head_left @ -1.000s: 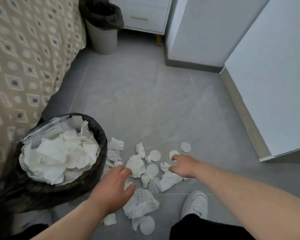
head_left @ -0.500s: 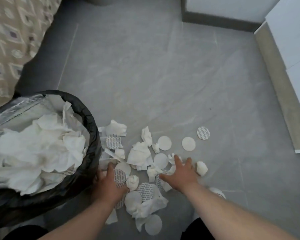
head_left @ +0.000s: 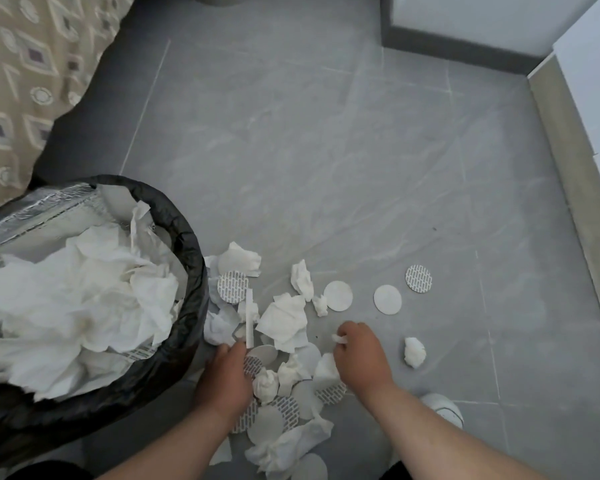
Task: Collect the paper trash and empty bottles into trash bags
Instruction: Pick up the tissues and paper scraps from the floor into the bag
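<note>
A black trash bag [head_left: 187, 237] stands open at the left, heaped with crumpled white tissues [head_left: 84, 292]. Beside it the grey floor holds a scatter of paper scraps [head_left: 284, 317] and round paper discs [head_left: 338, 295]. My left hand [head_left: 227, 374] lies on the pile next to the bag, fingers curled over scraps and pinching an upright white strip [head_left: 249, 318]. My right hand [head_left: 359, 355] is down in the pile's right side, fingers curled round a small white scrap [head_left: 339, 338]. A tissue ball [head_left: 414, 352] lies just right of it. No bottles show.
A patterned bedspread [head_left: 32, 81] hangs at the upper left. White cabinets with a wooden base [head_left: 568, 188] line the right side. My white shoe [head_left: 442, 408] sits on the floor behind my right arm. Two discs [head_left: 418, 278] lie apart at the far right of the pile.
My right hand has curled from flat onto a small scrap. My left hand has closed on scraps and a white strip now stands up from it. The view moved slightly closer.
</note>
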### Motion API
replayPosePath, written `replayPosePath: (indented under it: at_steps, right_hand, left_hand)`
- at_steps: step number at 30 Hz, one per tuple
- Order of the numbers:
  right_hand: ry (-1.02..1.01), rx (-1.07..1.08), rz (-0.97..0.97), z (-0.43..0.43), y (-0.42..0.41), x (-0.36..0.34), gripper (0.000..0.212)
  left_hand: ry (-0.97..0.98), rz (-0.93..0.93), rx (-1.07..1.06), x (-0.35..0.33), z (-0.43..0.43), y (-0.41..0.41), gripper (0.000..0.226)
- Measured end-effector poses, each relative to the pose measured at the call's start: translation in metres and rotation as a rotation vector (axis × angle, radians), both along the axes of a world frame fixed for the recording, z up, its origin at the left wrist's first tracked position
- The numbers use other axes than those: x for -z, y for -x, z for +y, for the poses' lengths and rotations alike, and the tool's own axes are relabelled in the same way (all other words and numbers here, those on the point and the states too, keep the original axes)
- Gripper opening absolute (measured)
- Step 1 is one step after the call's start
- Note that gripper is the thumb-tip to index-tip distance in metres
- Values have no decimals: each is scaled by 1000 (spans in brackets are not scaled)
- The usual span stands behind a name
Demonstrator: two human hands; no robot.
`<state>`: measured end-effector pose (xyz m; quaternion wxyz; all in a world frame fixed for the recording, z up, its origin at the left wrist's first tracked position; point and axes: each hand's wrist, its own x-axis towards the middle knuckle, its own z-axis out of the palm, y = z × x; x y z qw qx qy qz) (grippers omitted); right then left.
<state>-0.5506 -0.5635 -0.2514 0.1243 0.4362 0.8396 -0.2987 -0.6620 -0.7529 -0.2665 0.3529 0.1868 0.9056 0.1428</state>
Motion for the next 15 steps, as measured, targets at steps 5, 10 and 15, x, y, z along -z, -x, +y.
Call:
replayPosePath:
  at_steps: [5, 10, 15]
  right_hand:
    - [5, -203, 149, 1, 41, -20, 26]
    - [99, -647, -237, -34, 71, -17, 93]
    - [-67, -782, -267, -45, 62, -15, 69]
  left_hand:
    - [-114, -34, -44, 4, -6, 1, 16]
    - [-165, -59, -44, 7, -11, 2, 27]
    - [-183, -109, -48, 9, -16, 3, 26]
